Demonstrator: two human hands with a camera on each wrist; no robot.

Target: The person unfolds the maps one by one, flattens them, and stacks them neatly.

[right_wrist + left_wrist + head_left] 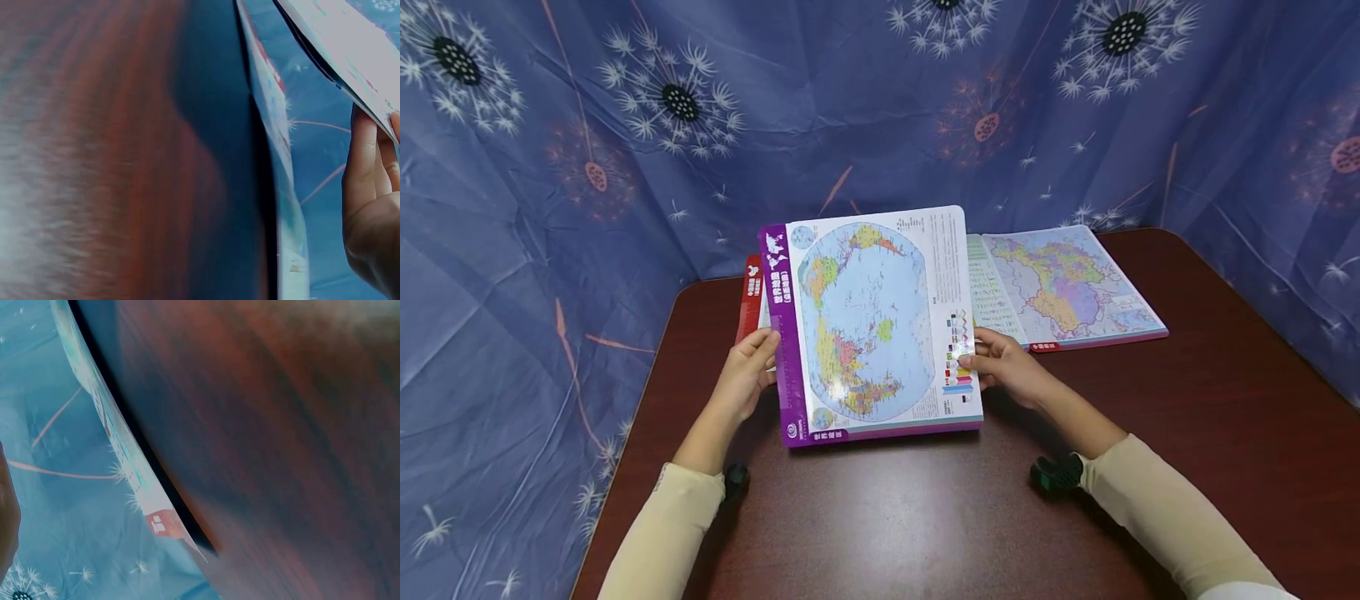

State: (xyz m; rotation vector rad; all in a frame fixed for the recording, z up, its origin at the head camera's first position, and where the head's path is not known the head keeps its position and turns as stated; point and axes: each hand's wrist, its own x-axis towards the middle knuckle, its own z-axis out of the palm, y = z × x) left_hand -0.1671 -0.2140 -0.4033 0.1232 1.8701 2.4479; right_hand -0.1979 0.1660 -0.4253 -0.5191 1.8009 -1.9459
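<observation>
A world map [868, 325] with a purple left border is held tilted above the table, its printed face towards me. My left hand [747, 379] grips its left edge with the thumb at the purple border. At the right edge my right hand [1011, 367] pinches it, thumb on the front and fingers behind. In the right wrist view that hand [375, 219] holds the raised map [350, 50] from below. Behind it a second map [1060, 283], with a red left border, lies spread on the table, its middle hidden by the held map.
The dark brown wooden table [887, 533] has its rear edge against a blue curtain [820, 108] printed with dandelions. Black devices are worn at the left wrist [735, 481] and the right wrist [1056, 475].
</observation>
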